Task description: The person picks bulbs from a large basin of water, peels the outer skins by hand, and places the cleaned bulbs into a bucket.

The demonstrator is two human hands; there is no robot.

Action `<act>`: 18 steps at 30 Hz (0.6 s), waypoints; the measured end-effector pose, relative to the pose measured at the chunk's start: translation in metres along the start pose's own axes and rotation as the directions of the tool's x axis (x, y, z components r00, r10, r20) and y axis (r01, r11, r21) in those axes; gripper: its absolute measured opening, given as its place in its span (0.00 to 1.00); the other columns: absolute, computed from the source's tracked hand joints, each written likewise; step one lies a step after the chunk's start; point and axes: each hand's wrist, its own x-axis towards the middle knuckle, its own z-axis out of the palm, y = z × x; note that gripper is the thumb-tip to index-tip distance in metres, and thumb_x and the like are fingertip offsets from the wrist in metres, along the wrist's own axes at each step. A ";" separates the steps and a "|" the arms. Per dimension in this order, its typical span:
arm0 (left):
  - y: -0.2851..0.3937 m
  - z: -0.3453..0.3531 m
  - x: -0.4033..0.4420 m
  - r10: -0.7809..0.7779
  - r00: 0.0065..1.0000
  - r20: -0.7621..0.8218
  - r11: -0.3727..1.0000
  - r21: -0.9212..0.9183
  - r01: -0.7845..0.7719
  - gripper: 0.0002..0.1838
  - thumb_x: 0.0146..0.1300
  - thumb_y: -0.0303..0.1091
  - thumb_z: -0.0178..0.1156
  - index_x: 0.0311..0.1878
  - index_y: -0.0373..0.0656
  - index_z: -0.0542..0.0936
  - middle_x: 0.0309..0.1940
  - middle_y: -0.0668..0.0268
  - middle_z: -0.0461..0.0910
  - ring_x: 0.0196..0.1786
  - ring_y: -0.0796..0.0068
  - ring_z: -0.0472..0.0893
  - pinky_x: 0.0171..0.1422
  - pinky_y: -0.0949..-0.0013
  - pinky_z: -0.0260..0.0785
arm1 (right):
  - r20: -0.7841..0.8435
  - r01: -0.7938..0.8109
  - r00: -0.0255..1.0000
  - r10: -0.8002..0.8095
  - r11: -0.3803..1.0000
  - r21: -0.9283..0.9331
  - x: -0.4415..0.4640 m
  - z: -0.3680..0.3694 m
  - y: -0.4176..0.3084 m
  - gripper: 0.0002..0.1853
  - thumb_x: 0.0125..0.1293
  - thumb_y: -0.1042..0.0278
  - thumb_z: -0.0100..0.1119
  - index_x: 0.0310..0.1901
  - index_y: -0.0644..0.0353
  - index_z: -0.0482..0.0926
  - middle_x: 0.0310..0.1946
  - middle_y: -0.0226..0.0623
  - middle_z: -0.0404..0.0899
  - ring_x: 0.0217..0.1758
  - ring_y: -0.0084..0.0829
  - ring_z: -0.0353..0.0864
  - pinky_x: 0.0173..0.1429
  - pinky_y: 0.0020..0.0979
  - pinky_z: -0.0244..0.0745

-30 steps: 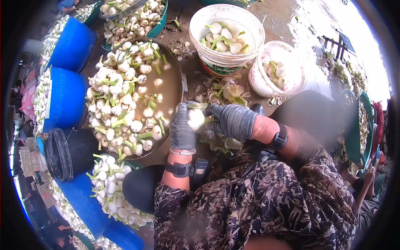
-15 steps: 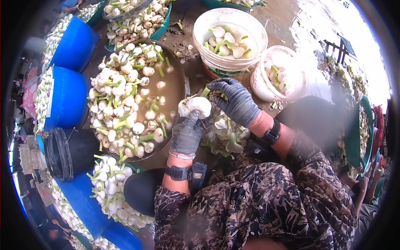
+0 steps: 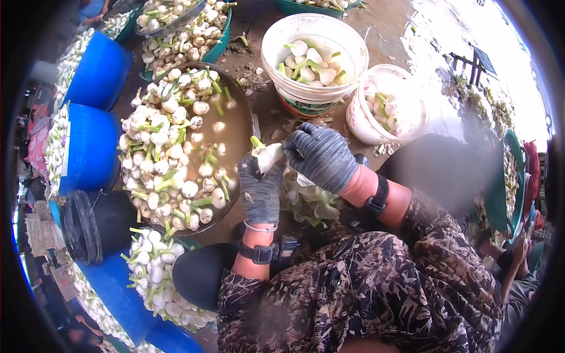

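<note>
Gray knit-gloved left hand [image 3: 260, 193] grasping smooth white garlic bulb [image 3: 269, 157], stubby green stem [image 3: 256, 142] up. Right hand [image 3: 323, 157], same ribbed knit, fingers curled against bulb's side; grip unclear. Papery peels [image 3: 309, 201] below fingers; round basin [image 3: 245, 105], murky water [image 3: 234, 130] left; white plastic bucket [image 3: 306, 94] beyond.

The single head-worn camera looks forward and steeply down over the wearer's dark camouflage-print fabric shirt [image 3: 359, 276], which fills the bottom of the frame. It sits close enough that the grey-knit-gloved left hand [image 3: 261, 191] and grey-knit-gloved right hand [image 3: 322, 156] show large near the centre, its very wide, rounded view curving round blue plastic tubs [image 3: 91, 150] at the left.
</note>
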 end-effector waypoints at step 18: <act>0.018 0.000 -0.006 -0.029 0.997 0.073 0.999 0.016 0.028 0.23 0.64 0.32 0.65 0.60 0.39 0.72 0.51 0.63 0.77 0.53 0.73 0.76 0.59 0.68 0.72 | 0.035 -0.032 0.999 0.030 0.997 0.067 0.001 -0.007 0.001 0.07 0.57 0.68 0.62 0.33 0.59 0.76 0.29 0.44 0.76 0.34 0.47 0.79 0.39 0.43 0.75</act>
